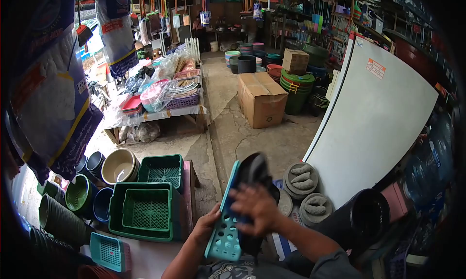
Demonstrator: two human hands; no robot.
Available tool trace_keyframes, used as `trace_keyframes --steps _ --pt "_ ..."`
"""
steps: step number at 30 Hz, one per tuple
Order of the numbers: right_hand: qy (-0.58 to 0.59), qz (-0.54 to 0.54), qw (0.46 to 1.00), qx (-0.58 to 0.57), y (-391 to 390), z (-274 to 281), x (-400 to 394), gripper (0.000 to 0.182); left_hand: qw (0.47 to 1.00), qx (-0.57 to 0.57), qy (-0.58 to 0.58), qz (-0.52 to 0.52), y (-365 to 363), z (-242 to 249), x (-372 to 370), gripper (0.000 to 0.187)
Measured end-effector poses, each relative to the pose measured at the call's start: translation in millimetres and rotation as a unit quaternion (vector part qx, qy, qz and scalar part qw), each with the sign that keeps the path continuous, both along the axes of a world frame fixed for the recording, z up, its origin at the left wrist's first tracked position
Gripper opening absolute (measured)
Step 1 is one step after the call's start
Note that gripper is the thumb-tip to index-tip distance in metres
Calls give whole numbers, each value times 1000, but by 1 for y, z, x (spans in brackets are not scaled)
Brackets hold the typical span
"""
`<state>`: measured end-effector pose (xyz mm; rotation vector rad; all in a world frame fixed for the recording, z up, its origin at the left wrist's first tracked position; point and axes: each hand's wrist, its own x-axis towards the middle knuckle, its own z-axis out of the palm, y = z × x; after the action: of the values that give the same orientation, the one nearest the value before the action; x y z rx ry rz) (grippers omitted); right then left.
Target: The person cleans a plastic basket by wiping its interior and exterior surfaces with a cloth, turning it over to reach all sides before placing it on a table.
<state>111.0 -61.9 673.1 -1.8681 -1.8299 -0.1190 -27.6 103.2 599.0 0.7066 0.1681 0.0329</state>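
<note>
Turquoise basket at six o'clock: my left grip clasps it; right grip splays wide, hold unclear; mortars at four, carton at one.

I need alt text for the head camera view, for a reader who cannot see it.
A person's left hand holds a turquoise plastic item with round holes; the right hand, blurred, is close beside it. Around them are green baskets, a large cardboard box and a tall white panel.

The basket is turquoise with a round-hole pattern, the crates green, the carton brown, the large panel white.
</note>
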Motion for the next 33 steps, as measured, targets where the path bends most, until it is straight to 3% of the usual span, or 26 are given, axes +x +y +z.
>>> trace_keyframes --steps 3,5,6,7,9,11,13,14,15,17,19,20,21,23,25,27,28,29,30,32,33 --pt "-4 214 973 -81 -4 -41 -46 51 996 -62 -49 -48 15 -7 -2 54" --pt "-9 238 970 -44 -1 -49 -38 51 999 -28 24 -14 10 10 -7 58" --pt "-5 188 982 -35 -1 -42 -29 49 999 34 4 3 16 -4 -6 59" --pt "-1 136 990 -26 3 -29 -16 47 999 32 6 5 21 -13 -9 59" --pt "5 39 992 118 19 -8 5 45 998 36 -6 -52 27 -14 -10 63" --pt "38 -50 986 155 25 0 17 46 997 36 -34 -52 30 -12 -3 63" --pt "-47 -20 995 81 25 -8 -8 46 995 30 -87 -39 35 -10 5 65" --pt "-66 58 996 8 21 -19 -20 46 978 -107 -148 -105 49 -9 4 68" --pt "-62 142 988 18 23 -36 -29 46 990 -109 -57 -73 49 17 4 66" --pt "-34 141 986 -79 22 -46 -30 48 1000 18 19 15 43 30 12 60" --pt "-24 53 994 -98 29 -38 -12 50 998 61 -5 -3 42 23 11 57" --pt "-69 61 986 141 39 -23 3 50 994 107 -30 -23 43 18 11 55" --pt "-49 21 978 203 40 6 6 49 994 106 -28 -24 45 10 10 55" --pt "124 -37 959 254 45 15 23 46 988 17 -132 -78 50 -4 9 51" --pt "124 10 969 212 43 1 8 45 991 51 -115 -49 50 -10 14 58" --pt "122 62 976 170 40 -19 -10 44 992 -81 -40 -92 56 2 17 77" --pt "84 80 982 149 38 -31 -19 41 995 -17 47 -91 51 13 14 86" --pt "46 97 986 127 38 -37 -23 37 988 39 149 -15 34 26 13 80" --pt "49 100 986 127 40 -40 -18 37 982 47 185 -5 33 9 14 74" --pt "224 88 969 59 41 -53 0 33 972 51 228 9 27 -17 5 69" --pt "227 89 968 61 45 -56 9 33 976 29 218 -6 27 -19 2 61"
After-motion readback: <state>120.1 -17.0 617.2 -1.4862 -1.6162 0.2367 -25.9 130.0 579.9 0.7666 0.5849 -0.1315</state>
